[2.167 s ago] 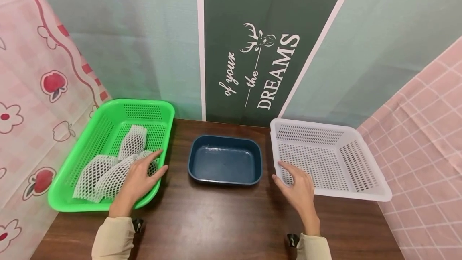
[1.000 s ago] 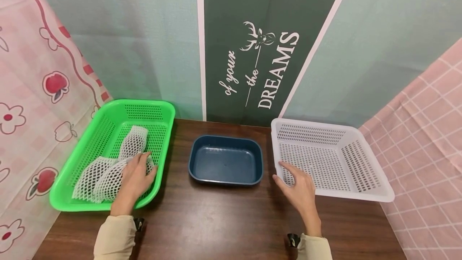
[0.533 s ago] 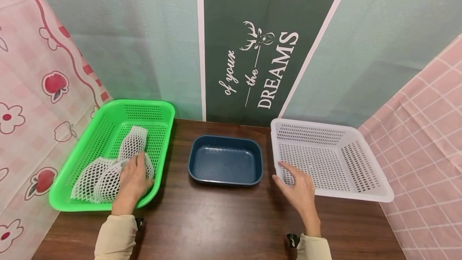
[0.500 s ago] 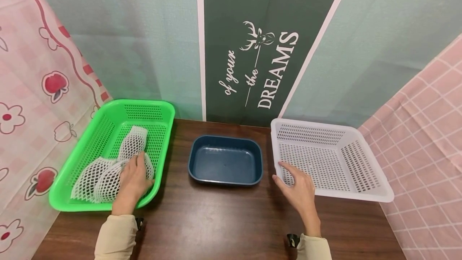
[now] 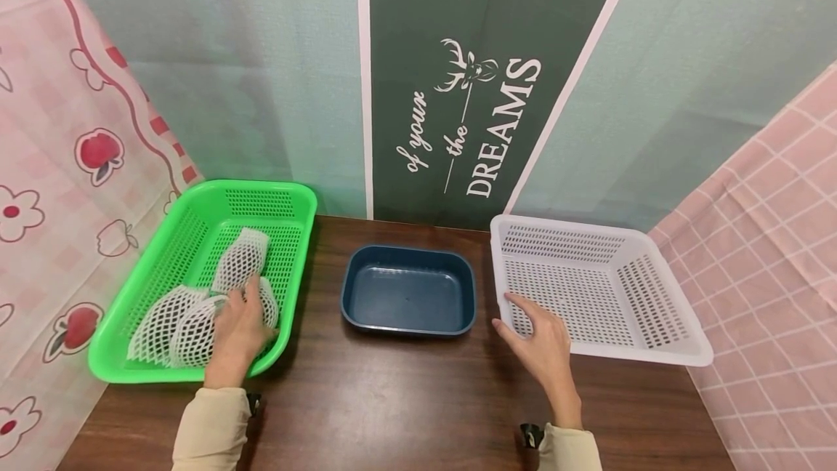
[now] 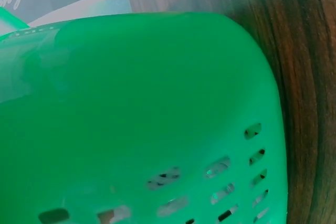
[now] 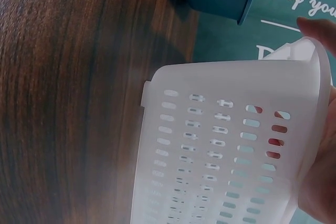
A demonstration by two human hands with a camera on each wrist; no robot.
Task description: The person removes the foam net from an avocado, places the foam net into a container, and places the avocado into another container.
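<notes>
Green plastic forms the slotted basket (image 5: 104, 362) at the left of the brown wood-grain bench (image 5: 392, 398), and at least three white foam net sleeves (image 5: 166, 322) lie inside it, towards its near end; one points away to the far side, the others are bunched close together nearer the person. The left hand (image 5: 238, 329) reaches over the basket's near side, palm down, its fingers resting on the netting between two of the sleeves; the palm hides what lies beneath, so I cannot tell whether it grips one, and in the left wrist view the basket wall blocks the fingers. The right hand (image 5: 539, 336) is at the near left corner of a white slotted basket (image 5: 641, 355), thumb and fingers spread apart and relaxed, clasping nothing; whether it touches the rim I cannot tell. Between the two baskets, apart from both, sits a dark blue rectangular tub (image 5: 408, 304) with rounded corners; behind stands a green cloth backdrop (image 5: 418, 20) lettered DREAMS, with a pink apple-print cloth (image 5: 59, 253) to the left and a pink checked cloth (image 5: 785, 253) to the right; cream cuffs (image 5: 212, 427) cover both forearms.
</notes>
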